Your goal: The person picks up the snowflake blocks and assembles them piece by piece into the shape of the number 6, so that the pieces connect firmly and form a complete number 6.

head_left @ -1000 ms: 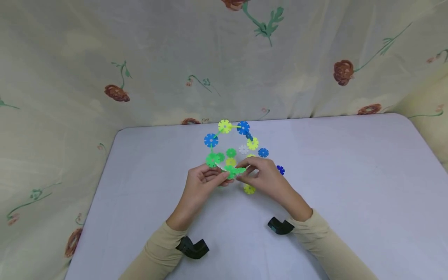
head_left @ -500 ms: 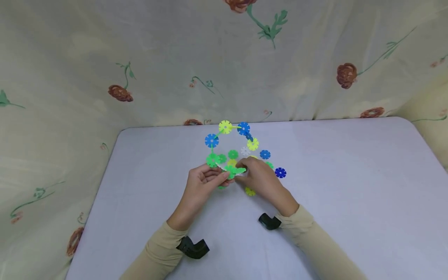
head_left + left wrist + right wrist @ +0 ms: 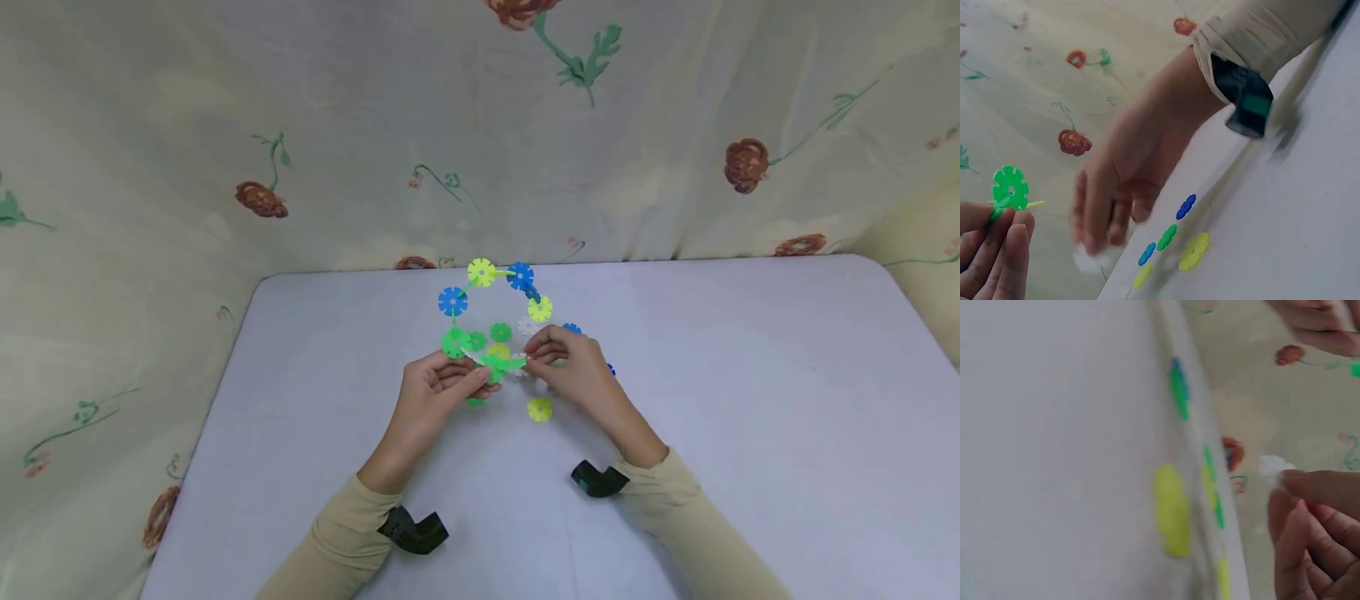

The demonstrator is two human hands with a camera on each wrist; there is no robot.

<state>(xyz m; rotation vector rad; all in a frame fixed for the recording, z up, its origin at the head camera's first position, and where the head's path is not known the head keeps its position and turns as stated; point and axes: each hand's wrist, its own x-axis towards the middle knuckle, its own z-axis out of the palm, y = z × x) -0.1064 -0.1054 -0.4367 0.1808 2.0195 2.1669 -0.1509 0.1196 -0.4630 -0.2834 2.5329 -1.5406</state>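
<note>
A loose yellow disc (image 3: 539, 409) lies flat on the white table (image 3: 750, 400), nearer the person than the other discs. Beyond it and to its left is a chain (image 3: 453, 301) of notched green, blue and yellow discs, some seen edge-on, which arcs away toward the table's far edge; whether the chain rests on the table I cannot tell. Left of the yellow disc, the left hand (image 3: 442, 387) pinches the green near end of the chain between thumb and fingers. Just beyond the yellow disc and to its right, the right hand (image 3: 573, 367) pinches a white disc (image 3: 1274, 467) between thumb and finger, close to the green end; whether the two touch is unclear. Farther beyond the yellow disc lie a loose green disc (image 3: 500, 332) and, to its right, a blue disc (image 3: 572, 328), partly hidden by the right hand. Nearer the person than the yellow disc, black devices (image 3: 413, 531) sit at both beige sleeves (image 3: 337, 533). Beyond everything hangs a flowered curtain (image 3: 337, 100).
</note>
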